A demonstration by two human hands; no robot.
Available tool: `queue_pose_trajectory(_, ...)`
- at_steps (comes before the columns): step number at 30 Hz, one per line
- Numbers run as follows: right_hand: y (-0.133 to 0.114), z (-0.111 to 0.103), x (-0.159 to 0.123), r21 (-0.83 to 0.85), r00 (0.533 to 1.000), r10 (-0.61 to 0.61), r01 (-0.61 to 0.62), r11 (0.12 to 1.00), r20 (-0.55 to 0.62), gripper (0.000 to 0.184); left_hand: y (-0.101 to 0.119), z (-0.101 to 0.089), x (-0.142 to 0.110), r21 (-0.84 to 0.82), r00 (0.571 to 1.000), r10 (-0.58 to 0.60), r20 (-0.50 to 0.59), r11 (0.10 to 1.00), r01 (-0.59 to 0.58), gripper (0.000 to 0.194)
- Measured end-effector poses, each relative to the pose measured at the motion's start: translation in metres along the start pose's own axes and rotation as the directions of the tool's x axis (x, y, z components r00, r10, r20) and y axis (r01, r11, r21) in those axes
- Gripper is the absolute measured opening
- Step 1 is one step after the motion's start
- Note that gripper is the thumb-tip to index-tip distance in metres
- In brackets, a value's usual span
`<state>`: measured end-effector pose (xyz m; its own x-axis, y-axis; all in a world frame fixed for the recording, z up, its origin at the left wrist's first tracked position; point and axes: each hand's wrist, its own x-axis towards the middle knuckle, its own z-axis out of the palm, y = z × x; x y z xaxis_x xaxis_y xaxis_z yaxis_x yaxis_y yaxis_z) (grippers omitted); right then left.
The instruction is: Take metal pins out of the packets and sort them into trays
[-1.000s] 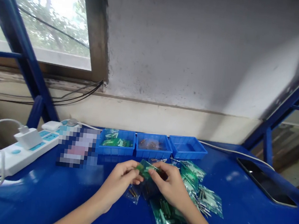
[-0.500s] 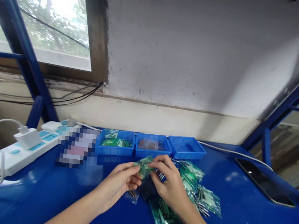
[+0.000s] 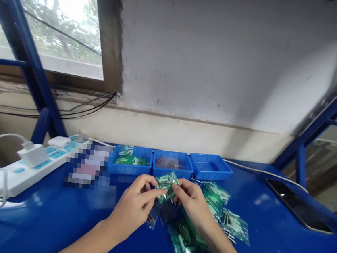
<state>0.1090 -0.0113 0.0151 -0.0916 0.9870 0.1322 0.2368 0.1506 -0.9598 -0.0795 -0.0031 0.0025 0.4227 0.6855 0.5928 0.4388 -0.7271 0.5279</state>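
Note:
Between both hands is a small green plastic bag (image 3: 166,186) with pale and metallic pieces showing through it. My left hand (image 3: 137,200) pinches its left side, thumb and fingers closed on it. On the other side, my right hand (image 3: 192,200) grips the bag between thumb and fingers. Beneath my right hand lies another green bag (image 3: 184,238) of similar pieces. More green bags (image 3: 215,197) and loose metal pins (image 3: 229,233) spread out to the right. A small clear bag (image 3: 152,218) lies below my left hand, partly hidden.
Three blue bins line the back: the left bin (image 3: 130,169) holds green bags, the middle bin (image 3: 171,173) clear bags, the right bin (image 3: 210,172) shows its bare floor. A phone (image 3: 298,206) lies at right, a power strip (image 3: 34,168) with cables at left.
My left hand has turned and risen, its fingers now over the bag's left side. My right fingers have come lower, and the bag lies flatter, facing me.

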Motion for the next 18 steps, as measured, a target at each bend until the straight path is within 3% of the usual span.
queue_pose_trajectory(3, 0.002, 0.000, 0.000, -0.129, 0.980, -0.153, 0.136, 0.982, -0.125, 0.023, 0.005, 0.000, 0.004, -0.174, 0.961, -0.254, 0.107, 0.947, 0.270, 0.023)
queue_pose_trajectory(6, -0.001, 0.001, -0.003, -0.303, 0.914, -0.382, 0.328, 0.895, -0.137, 0.014, 0.007, 0.001, 0.008, -0.433, 0.813, -0.506, 0.288, 0.689, 0.581, 0.035)
queue_pose_trajectory(8, -0.003, 0.003, -0.005, -0.341, 0.876, -0.477, 0.429, 0.836, -0.068, 0.020, 0.007, 0.002, 0.010, -0.558, 0.739, -0.575, 0.352, 0.505, 0.659, 0.044)
queue_pose_trajectory(9, -0.003, 0.004, -0.006, -0.354, 0.865, -0.500, 0.457, 0.816, -0.036, 0.024, 0.007, 0.003, 0.011, -0.585, 0.727, -0.590, 0.351, 0.468, 0.662, 0.043)
queue_pose_trajectory(11, -0.001, 0.005, -0.007, -0.390, 0.865, -0.502, 0.459, 0.798, -0.007, 0.031, 0.007, 0.002, 0.012, -0.562, 0.754, -0.589, 0.292, 0.532, 0.633, 0.034)
queue_pose_trajectory(13, 0.001, 0.005, -0.007, -0.422, 0.885, -0.466, 0.413, 0.807, -0.025, 0.032, 0.005, -0.004, 0.013, -0.432, 0.834, -0.535, 0.138, 0.725, 0.537, 0.024)
queue_pose_trajectory(15, 0.002, 0.003, -0.007, -0.433, 0.895, -0.441, 0.371, 0.821, -0.069, 0.028, -0.001, -0.017, 0.015, -0.200, 0.920, -0.380, -0.099, 0.913, 0.355, 0.018)
queue_pose_trajectory(16, 0.001, 0.002, -0.007, -0.433, 0.897, -0.432, 0.355, 0.829, -0.093, 0.026, -0.007, -0.025, 0.016, -0.049, 0.939, -0.261, -0.222, 0.965, 0.257, 0.015)
queue_pose_trajectory(18, -0.001, 0.000, -0.006, -0.430, 0.899, -0.417, 0.327, 0.842, -0.132, 0.022, -0.025, -0.044, 0.018, 0.236, 0.920, -0.020, -0.391, 0.964, 0.121, 0.016)
